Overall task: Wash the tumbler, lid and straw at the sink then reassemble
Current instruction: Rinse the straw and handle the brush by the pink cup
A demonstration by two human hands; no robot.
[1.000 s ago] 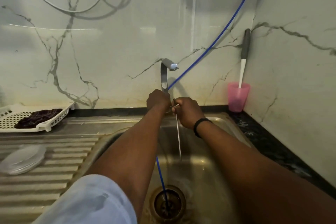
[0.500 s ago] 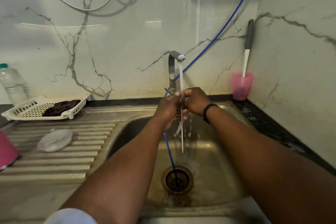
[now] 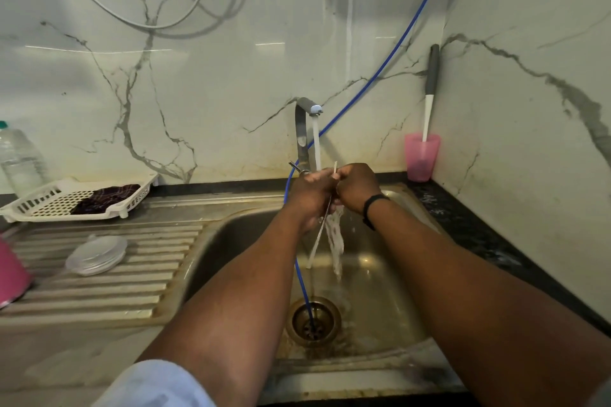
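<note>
Straw, thin and clear, held tilted over the sink basin under running water from the faucet. Right hand pinches its upper end, tip poking above the fingers. Left hand curls round the middle, probably gripping it; fingers partly hidden. Clear lid lies on the drainboard left of the basin. Pink tumbler at the drainboard's left edge, mostly cut off. Blue hose runs into the drain.
</note>
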